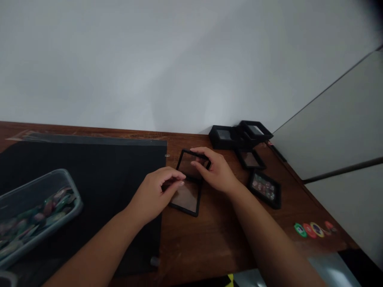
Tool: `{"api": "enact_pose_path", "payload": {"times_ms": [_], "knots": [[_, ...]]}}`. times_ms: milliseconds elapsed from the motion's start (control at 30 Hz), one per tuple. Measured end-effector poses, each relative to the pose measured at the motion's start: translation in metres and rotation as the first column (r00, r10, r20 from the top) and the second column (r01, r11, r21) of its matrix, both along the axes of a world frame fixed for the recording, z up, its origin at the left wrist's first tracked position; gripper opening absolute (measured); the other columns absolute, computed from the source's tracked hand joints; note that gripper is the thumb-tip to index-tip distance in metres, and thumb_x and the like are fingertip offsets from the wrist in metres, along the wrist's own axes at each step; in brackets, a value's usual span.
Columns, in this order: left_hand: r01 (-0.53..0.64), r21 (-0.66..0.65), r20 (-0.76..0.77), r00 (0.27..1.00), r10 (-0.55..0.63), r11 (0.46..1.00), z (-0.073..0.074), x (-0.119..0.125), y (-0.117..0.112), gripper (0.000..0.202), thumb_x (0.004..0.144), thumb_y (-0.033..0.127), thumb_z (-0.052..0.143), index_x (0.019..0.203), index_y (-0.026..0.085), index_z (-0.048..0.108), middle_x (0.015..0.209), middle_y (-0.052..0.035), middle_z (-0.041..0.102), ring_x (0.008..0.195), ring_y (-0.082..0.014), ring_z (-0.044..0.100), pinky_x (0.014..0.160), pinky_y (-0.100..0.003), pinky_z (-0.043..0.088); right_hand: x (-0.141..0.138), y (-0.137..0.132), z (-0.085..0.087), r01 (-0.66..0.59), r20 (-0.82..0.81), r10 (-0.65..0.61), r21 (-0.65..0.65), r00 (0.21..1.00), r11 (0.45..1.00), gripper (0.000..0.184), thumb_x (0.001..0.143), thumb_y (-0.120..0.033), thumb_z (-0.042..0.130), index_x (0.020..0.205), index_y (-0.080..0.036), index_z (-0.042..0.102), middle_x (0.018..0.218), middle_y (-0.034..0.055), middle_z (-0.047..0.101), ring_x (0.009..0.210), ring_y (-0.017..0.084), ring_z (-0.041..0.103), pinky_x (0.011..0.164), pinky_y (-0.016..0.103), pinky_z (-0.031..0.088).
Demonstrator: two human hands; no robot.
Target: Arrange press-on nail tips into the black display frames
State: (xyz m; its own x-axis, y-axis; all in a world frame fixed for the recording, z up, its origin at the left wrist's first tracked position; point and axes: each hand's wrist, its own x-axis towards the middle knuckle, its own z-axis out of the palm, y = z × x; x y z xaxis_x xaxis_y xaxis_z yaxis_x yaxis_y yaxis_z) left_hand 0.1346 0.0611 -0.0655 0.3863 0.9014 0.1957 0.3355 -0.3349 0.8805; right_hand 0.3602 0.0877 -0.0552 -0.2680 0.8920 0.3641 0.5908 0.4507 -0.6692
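Note:
A black hinged display frame [194,213] with clear film panes lies opened out on the brown table, just right of the black mat. My right hand [218,169] grips the far half at its right side, with the thumb over the pane and the fingers at the top edge. Above the left side of the near half is my left hand [158,187], thumb and forefinger brought together close to the middle fold. Anything between those fingertips is too small to make out. The left hand hides part of the near pane.
On the black mat [119,171] stands a clear plastic box [78,201] of coloured stones. Right of my hands are black frames [221,139], a thinner frame [250,159] and a filled frame [271,191]. Round stickers [309,230] mark the table's right side. A white wall rises behind.

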Motion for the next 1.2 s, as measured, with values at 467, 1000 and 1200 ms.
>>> {"api": "enact_pose_path", "payload": {"times_ms": [467, 1000, 1200], "knots": [[-0.060, 0.104, -0.047, 0.997, 0.065, 0.993, -0.004, -0.010, 0.001, 0.018, 0.090, 0.026, 0.067, 0.107, 0.028, 0.071, 0.097, 0.0009, 0.075, 0.087, -0.0156, 0.072, 0.082, -0.027, 0.056, -0.003, -0.003, 0.003, -0.006, -0.003, 0.006, -0.001, 1.000, 1.000, 0.036, 0.091, -0.021, 0.064, 0.126, -0.025, 0.061, 0.113, 0.0049, 0.073, 0.087, 0.018, 0.070, 0.079, 0.034, 0.058], [0.061, 0.047, -0.039, 0.998, -0.059, 0.997, 0.003, -0.009, 0.000, 0.013, 0.090, 0.030, 0.069, 0.098, 0.030, 0.079, 0.098, -0.0008, 0.076, 0.094, -0.0187, 0.069, 0.089, -0.034, 0.053, -0.003, -0.008, 0.009, -0.069, 0.043, 0.069, 0.006, 0.997, 0.998, 0.041, 0.089, -0.021, 0.067, 0.130, -0.023, 0.060, 0.104, 0.0040, 0.073, 0.081, 0.017, 0.068, 0.078, 0.034, 0.056], [0.150, 0.111, -0.094, 0.986, -0.140, 0.982, -0.001, -0.005, 0.000, 0.014, 0.092, 0.026, 0.067, 0.100, 0.030, 0.077, 0.095, 0.0014, 0.077, 0.094, -0.0177, 0.066, 0.089, -0.035, 0.051, -0.005, -0.009, 0.011, -0.076, 0.087, 0.072, 0.044, 0.994, 0.996, 0.040, 0.090, -0.018, 0.064, 0.130, -0.022, 0.061, 0.108, 0.0041, 0.074, 0.083, 0.016, 0.069, 0.079, 0.032, 0.055]]}}
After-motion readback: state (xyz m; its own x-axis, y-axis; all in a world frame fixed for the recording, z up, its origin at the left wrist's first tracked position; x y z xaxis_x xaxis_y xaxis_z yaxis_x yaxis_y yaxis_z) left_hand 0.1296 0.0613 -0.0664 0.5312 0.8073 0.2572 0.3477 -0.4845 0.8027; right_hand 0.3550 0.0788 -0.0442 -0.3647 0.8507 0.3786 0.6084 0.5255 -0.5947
